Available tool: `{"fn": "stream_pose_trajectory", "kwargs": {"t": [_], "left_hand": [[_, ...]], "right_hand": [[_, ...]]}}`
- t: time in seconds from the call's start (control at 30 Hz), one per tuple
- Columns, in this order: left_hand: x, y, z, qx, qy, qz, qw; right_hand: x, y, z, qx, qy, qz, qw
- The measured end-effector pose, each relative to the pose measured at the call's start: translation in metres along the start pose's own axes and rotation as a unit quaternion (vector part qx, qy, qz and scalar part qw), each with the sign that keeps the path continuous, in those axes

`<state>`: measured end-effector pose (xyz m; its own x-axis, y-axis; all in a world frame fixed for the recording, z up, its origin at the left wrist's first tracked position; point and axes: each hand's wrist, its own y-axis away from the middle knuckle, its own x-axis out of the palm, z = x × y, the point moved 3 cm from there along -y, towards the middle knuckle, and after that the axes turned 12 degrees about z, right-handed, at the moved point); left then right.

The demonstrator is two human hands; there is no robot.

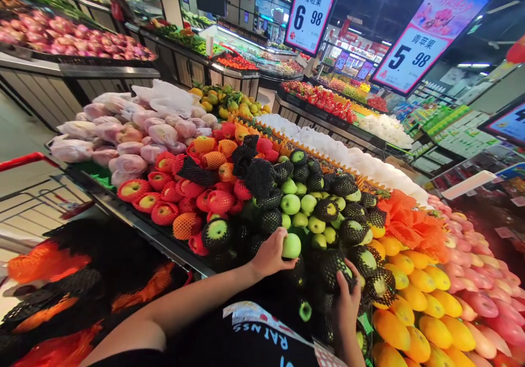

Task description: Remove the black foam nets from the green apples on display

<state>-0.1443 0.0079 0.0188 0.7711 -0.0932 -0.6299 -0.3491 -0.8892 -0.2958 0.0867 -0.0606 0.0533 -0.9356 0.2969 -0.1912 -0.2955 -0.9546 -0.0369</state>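
Note:
My left hand (270,255) is closed round a bare green apple (291,246), thumb and fingers on its sides, just above the pile. To the right, my right hand (348,293) grips a green apple in a black foam net (334,271), with the fingers on its right side. Several unwrapped green apples (299,203) lie behind my hands. Around them sit more apples in black nets (379,285). A heap of loose black foam nets (259,178) rests behind and left of the bare apples.
Left of the green apples are red apples in red nets (164,212) and bagged fruit (127,167). Yellow mangoes (414,296) and an orange net pile (414,225) lie to the right. A shopping cart (35,192) stands at left. Price screens (426,39) hang overhead.

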Motion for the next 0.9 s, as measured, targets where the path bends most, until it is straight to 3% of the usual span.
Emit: {"fn": "stream_pose_trajectory", "kwargs": {"t": [0.1,0.17,0.23,0.37,0.5,0.63,0.7,0.77,0.83,0.9], "left_hand": [[0.002,0.009,0.006,0.01,0.019,-0.02,1.0],[0.004,0.01,0.007,0.016,0.022,-0.029,0.999],[0.005,0.01,0.008,0.018,0.019,-0.035,0.999],[0.009,0.013,0.014,0.001,0.017,-0.043,0.999],[0.011,0.013,0.018,-0.008,0.02,-0.055,0.998],[0.005,0.004,0.014,-0.019,0.034,-0.041,0.998],[0.0,-0.001,0.009,-0.029,0.05,-0.035,0.998],[-0.005,-0.005,0.001,-0.027,0.07,-0.026,0.997],[-0.01,-0.008,-0.012,0.021,0.082,0.019,0.996],[-0.016,-0.012,-0.03,0.101,0.069,0.098,0.988]], "right_hand": [[0.029,-0.041,0.014,-0.059,0.105,0.017,0.993],[0.055,-0.066,0.013,-0.106,0.198,0.059,0.973],[0.079,-0.084,-0.001,-0.095,0.272,0.122,0.95],[0.106,-0.099,-0.035,-0.063,0.287,0.206,0.934],[0.107,-0.105,-0.049,-0.052,0.281,0.232,0.93],[0.098,-0.097,-0.03,-0.089,0.269,0.212,0.935],[0.094,-0.083,-0.018,-0.102,0.216,0.214,0.947],[0.092,-0.066,-0.011,-0.082,0.087,0.262,0.958],[0.091,-0.051,-0.008,-0.064,0.013,0.306,0.95],[0.085,-0.041,-0.009,-0.052,0.008,0.291,0.955]]}}
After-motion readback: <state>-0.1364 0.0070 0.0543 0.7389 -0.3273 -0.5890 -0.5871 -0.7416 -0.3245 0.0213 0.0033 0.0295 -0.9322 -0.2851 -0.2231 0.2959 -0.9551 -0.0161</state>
